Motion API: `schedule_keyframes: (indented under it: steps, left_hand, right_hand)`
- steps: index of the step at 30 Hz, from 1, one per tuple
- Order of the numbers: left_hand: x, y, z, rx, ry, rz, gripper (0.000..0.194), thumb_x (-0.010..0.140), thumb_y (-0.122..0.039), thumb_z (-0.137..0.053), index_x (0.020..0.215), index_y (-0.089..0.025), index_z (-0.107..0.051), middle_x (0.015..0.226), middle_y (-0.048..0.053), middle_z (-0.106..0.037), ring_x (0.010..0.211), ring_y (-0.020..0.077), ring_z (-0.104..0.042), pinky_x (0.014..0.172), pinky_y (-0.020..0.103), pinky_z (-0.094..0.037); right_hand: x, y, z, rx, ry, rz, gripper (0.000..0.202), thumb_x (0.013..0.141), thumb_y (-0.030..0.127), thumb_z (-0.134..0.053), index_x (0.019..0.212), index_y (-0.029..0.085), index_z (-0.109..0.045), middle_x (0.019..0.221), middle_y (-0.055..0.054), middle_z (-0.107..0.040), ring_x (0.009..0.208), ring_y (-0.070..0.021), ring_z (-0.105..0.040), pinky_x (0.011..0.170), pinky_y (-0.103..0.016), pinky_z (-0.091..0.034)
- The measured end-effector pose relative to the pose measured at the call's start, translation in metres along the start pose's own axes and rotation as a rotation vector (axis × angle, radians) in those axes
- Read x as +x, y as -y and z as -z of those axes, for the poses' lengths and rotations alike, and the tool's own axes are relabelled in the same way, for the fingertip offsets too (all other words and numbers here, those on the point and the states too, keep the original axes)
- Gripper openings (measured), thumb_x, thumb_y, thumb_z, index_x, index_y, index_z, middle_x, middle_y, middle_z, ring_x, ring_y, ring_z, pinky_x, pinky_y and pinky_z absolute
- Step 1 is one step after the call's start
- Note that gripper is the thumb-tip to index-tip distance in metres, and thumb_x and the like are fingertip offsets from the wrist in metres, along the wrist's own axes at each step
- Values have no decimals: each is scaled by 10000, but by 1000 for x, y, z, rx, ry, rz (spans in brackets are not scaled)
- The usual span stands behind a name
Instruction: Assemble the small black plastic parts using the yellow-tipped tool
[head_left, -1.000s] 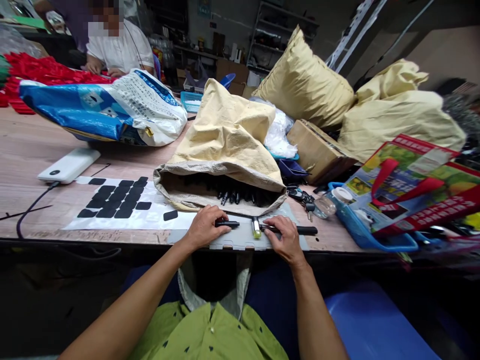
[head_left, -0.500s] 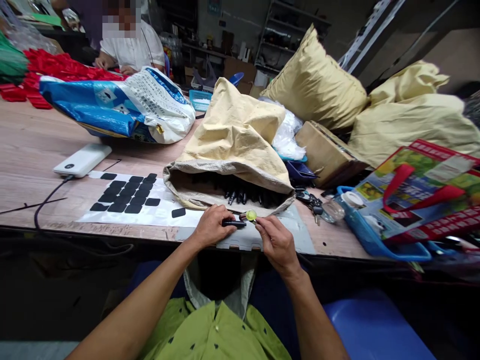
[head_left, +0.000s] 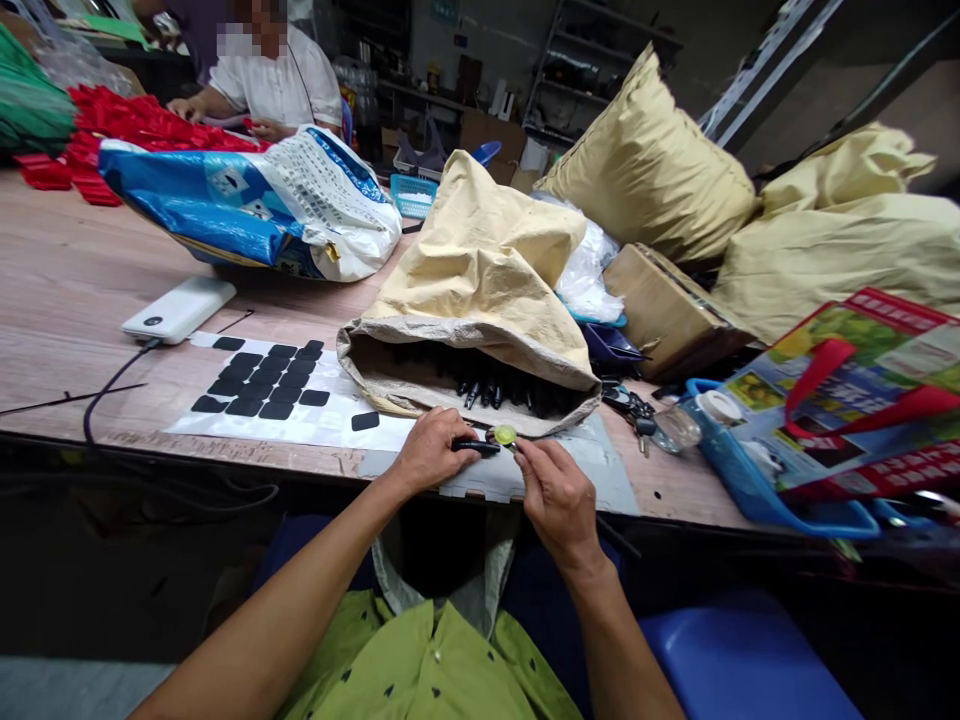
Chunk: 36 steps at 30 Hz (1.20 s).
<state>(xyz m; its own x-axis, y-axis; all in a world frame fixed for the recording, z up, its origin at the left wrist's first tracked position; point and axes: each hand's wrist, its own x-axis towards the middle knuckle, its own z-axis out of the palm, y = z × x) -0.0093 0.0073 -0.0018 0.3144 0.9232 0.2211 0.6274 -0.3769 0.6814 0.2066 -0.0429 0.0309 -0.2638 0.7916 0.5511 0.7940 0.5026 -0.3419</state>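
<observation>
My left hand [head_left: 433, 452] is closed around a slim black pen-shaped piece [head_left: 480, 446], its free end pointing right. In my right hand [head_left: 556, 490], thumb and fingers pinch a small thing with a yellow-green round end [head_left: 505, 434], held close to the black piece's tip; what kind it is I cannot make out. Both hands are at the table's front edge over a grey sheet [head_left: 592, 470]. Just behind them lies a beige cloth sack [head_left: 480, 250], its mouth towards me, with several similar black pieces [head_left: 491, 390] inside.
Left of my hands, black rounded patches [head_left: 262, 378] lie on white paper, beside a cabled white power bank [head_left: 180, 310]. A blue-white bag [head_left: 255, 205] is behind. Keys [head_left: 634, 408], a blue basket [head_left: 780, 500] and a printed bag [head_left: 862, 400] are rightward. A co-worker [head_left: 277, 80] sits across.
The view has shifted slightly, so the table things appear a little further right. My hands keep nearly the same pose and hold. The co-worker's hands have moved a little.
</observation>
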Motion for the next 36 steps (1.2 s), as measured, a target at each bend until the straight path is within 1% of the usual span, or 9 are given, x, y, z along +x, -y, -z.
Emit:
schedule_keyframes:
  steps: [2,7,11,13,15,21,24,29,36]
  left_hand:
    - [0,0,0,4,2,1,172,787,-303,-798,955,-265,-796,897,21,-677,950,227,-570,862,352,-425]
    - [0,-1,1,-2,-4,10,181,784,-294,-795,959,-249,-793,892,24,-678,952,228,-575,851,351,-431]
    - [0,-4,2,7,3,23,170,783,-288,-780,948,-247,-787,890,25,-673,959,234,-577,855,360,-430]
    - [0,-5,3,14,4,28,178,769,-275,-777,943,-242,-781,877,24,-667,948,236,-576,858,362,-433]
    - [0,-7,3,22,1,28,201,749,-279,-786,945,-233,-775,877,26,-664,937,239,-574,857,361,-436]
    - [0,-7,5,-3,18,20,145,793,-350,-785,875,-234,-757,881,18,-680,909,221,-568,830,344,-413]
    - [-1,-7,7,-12,40,7,162,761,-337,-822,863,-240,-741,873,3,-690,895,213,-561,821,334,-403]
    - [-1,-7,7,-5,56,6,176,751,-332,-830,873,-252,-732,890,-6,-708,913,216,-568,835,336,-397]
    - [-3,-6,7,-7,69,14,211,734,-331,-848,884,-251,-723,878,-12,-708,912,210,-558,827,325,-400]
  right_hand:
    - [-2,-2,2,17,-23,-16,276,1024,222,-507,1234,222,-686,1028,-82,-701,972,-215,-665,885,-344,-541]
    - [-8,-6,0,2,47,-24,275,1027,238,-497,1210,221,-701,995,-76,-703,938,-210,-674,848,-331,-550]
    - [-8,-19,6,-19,-49,-80,261,1018,255,-516,1185,216,-714,1018,-78,-710,956,-217,-677,882,-342,-547]
    - [-8,-31,13,-48,-80,-100,252,1014,272,-526,1165,220,-721,1007,-75,-711,943,-219,-679,877,-347,-548]
    - [-10,-46,20,-75,-72,-98,240,1009,281,-537,1145,226,-727,999,-71,-712,938,-219,-678,878,-352,-547]
    - [-19,-96,34,-75,96,7,197,989,283,-566,1066,240,-742,956,-55,-700,928,-211,-653,859,-358,-535]
    - [-19,-111,33,-41,144,47,198,981,284,-569,1052,247,-751,941,-52,-697,906,-210,-639,834,-365,-526]
    - [-9,-128,25,-63,112,72,184,956,286,-605,1033,263,-770,939,-42,-707,889,-219,-617,821,-389,-491]
    - [-1,-135,13,20,82,-47,154,909,253,-613,1000,230,-735,979,-49,-705,947,-230,-618,887,-406,-473]
